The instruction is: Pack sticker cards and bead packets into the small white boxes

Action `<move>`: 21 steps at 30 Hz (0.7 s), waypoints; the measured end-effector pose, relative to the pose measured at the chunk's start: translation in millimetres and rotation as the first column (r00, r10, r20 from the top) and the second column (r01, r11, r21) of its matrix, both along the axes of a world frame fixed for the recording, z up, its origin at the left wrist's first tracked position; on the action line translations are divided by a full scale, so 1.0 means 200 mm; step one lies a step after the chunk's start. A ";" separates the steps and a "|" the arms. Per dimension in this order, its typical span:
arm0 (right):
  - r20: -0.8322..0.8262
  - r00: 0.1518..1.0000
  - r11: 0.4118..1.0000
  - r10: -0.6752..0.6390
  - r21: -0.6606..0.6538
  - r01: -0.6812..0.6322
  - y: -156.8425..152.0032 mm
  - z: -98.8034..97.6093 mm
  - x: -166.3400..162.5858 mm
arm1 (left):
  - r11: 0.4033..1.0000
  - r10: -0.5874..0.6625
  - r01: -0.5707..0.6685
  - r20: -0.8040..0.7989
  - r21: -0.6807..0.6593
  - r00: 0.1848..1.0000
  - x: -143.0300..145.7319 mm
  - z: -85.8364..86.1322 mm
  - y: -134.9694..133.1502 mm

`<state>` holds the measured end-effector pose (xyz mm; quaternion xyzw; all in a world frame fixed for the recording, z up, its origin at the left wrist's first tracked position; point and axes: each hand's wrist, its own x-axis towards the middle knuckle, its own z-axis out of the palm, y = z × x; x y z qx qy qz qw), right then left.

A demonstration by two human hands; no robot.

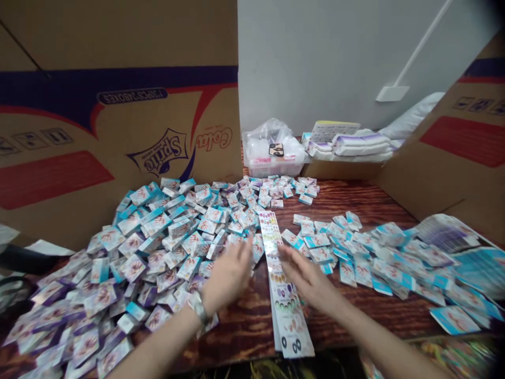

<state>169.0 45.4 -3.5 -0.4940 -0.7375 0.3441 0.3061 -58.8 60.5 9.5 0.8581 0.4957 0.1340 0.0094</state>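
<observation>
A long paper strip printed with rows of small coloured oval pictures lies on the table between my hands, with a second white strip partly under its left edge. My right hand is at the strip's right edge, fingers stretched and slightly curved, holding nothing that I can see. Whether its fingertips touch the paper I cannot tell. To the left of the strip, my left hand is blurred by motion. Its fingers point forward, apart from the strip, beside a large heap of small white, blue and purple boxes.
Flat blue-and-white packets lie spread at the right. Large cardboard cartons stand at the left and right. Behind are a plastic tub with a clear bag and stacked white-and-purple packs. Dark wood-grain table shows in front.
</observation>
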 end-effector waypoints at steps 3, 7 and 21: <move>0.194 0.981 0.987 0.027 0.151 -0.057 0.13 0.02 0.08 | 0.961 0.253 -0.235 -0.121 0.148 0.960 -0.20 0.28 0.30; 0.475 0.852 0.946 0.218 0.112 -0.304 0.20 -0.06 0.13 | 0.917 0.288 -0.271 -0.017 0.293 0.957 -0.34 0.45 0.48; 0.602 0.764 0.910 0.234 0.141 -0.390 0.22 -0.29 0.11 | 0.879 0.069 0.206 0.543 -0.430 0.837 0.18 -0.21 -0.25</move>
